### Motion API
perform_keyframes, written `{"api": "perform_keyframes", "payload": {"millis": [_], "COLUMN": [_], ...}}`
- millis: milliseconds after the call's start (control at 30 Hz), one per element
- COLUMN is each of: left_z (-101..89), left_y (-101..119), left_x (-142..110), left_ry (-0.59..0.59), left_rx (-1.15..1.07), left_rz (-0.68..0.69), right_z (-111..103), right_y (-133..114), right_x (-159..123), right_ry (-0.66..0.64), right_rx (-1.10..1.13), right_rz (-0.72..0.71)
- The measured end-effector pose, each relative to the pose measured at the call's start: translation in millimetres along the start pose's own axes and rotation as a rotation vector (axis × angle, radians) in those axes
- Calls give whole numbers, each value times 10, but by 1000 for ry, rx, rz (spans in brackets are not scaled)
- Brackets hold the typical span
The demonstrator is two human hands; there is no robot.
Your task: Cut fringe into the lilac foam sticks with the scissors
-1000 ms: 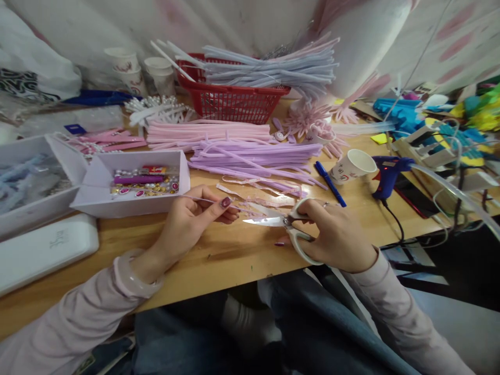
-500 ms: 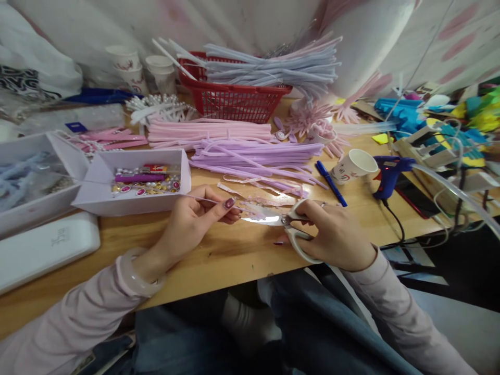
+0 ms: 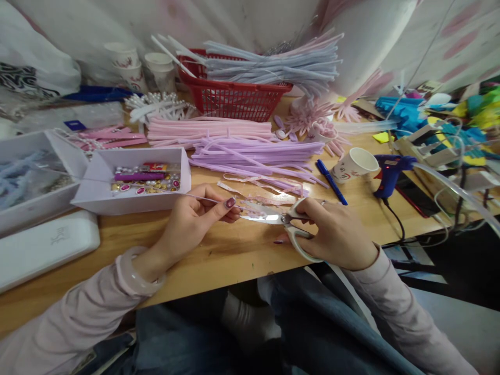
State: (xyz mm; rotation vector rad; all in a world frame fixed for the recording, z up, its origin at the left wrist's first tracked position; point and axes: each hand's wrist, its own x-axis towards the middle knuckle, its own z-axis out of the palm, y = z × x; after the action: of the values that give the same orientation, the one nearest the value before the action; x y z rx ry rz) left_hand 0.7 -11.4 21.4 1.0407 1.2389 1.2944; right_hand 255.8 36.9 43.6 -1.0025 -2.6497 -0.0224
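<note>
Pinching a thin purple strand (image 3: pixel 199 197) between thumb and fingertips of the left hand (image 3: pixel 187 221), above the desk (image 3: pixel 234 255) and in front of the left part of the purple stem bundle (image 3: pixel 253 155); trailing the same strand leftward, apparently across the near rim of the bead box (image 3: pixel 133 205), left of the bundle. Gripping the pale handles of the scissors (image 3: pixel 284 220) with the curled right hand (image 3: pixel 338 229), in front of the right part of the bundle, and aiming the slightly parted blades at the left fingertips. Leaving unclear, at such fineness, the exact position of the strand's end relative to the blades. Including also a pale printed strip (image 3: pixel 281 199) directly in front of the bundle; a blue pen (image 3: pixel 330 182), a paper cup (image 3: pixel 353 165) and a glue gun (image 3: pixel 390 174), successively farther right of the bundle; and a red basket (image 3: pixel 238 101) behind the bundle. Possibly risking a nicked left fingertip, owing to blade tips held so near the pinch. Possibly folding the strand instead of severing it, through closing the blades on a slack length. Perhaps clipping the printed strip, through straying too far toward the bundle, or snagging the trailing length, through pulling hard against the box rim.
</note>
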Motion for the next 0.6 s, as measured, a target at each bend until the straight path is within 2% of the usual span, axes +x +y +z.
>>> {"api": "perform_keyframes", "payload": {"millis": [600], "left_z": [-15], "left_y": [-20], "left_x": [-17], "left_ry": [-9], "left_rx": [-16], "left_rz": [-7], "right_z": [16], "right_y": [14], "right_x": [9], "right_ry": [29], "right_rx": [2], "right_rz": [-23]}}
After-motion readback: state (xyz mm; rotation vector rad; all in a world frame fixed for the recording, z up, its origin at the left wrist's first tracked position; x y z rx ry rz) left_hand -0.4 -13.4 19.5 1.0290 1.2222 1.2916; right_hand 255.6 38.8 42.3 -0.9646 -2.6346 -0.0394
